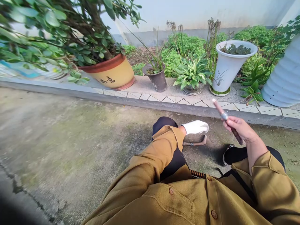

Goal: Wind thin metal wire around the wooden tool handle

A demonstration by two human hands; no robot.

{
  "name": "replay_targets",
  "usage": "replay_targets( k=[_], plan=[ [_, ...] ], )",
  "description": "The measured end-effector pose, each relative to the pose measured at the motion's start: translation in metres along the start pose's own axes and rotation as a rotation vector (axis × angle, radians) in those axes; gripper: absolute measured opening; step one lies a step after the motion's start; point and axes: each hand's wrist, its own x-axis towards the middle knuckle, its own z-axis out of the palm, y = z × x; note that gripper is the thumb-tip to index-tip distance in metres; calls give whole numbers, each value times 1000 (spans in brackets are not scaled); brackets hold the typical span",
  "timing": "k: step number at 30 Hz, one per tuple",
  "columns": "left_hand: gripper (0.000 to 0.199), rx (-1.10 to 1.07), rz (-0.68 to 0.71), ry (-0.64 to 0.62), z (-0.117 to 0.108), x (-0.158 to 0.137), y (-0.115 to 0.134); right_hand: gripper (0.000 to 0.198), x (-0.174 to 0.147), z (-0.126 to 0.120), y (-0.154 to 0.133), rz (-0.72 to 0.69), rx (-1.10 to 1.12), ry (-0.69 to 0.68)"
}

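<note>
My right hand is bare and wraps around a wooden stick, held tilted with its pale cut end up and away to the left. Silvery wire is coiled round the stick just above my fingers. A thin strand runs from the coil to my left hand, which wears a white glove and is closed on the strand. Below the glove lies a bent, L-shaped wooden piece with a wire wrapping on it, low near the ground.
Ahead runs a tiled ledge bearing a large yellow pot, a small brown pot, a leafy plant and a tall white planter. A ribbed white pot stands at right. Concrete ground spreads to the left.
</note>
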Motion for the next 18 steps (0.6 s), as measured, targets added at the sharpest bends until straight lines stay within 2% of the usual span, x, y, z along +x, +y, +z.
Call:
replay_targets(
  k=[2, 3, 5, 6, 8, 10, 12, 14, 16, 18],
  plan=[
    [22, -46, 59, -59, 2, 0, -2, 34, 7, -7, 10, 40, -72, 231],
    [22, -68, 70, -67, 2, 0, -3, 31, 10, -9, 16, 88, -171, 297],
    [22, -87, 71, -57, 2, 0, -4, 27, 16, -10, 24, 203, -457, 357],
    [22, -78, 63, -43, 2, 0, -4, 26, 17, -8, 26, 254, -603, 339],
    [23, -11, 55, -8, 0, 0, -5, 23, 18, -3, 28, 312, -810, 188],
    [23, 98, 81, 26, -3, -1, -3, 19, 15, 5, 26, 334, -850, -80],
    [21, 183, 112, 41, -5, -2, -1, 17, 10, 13, 23, 369, -742, -354],
    [22, 182, 98, 47, -7, -3, 3, 21, 6, 20, 19, 404, -580, -561],
    [22, 120, 60, 59, -8, -5, 7, 29, 1, 23, 12, 379, -423, -704],
    [22, 35, 45, 74, -7, -5, 9, 38, -2, 23, 3, 307, -295, -773]
  ],
)
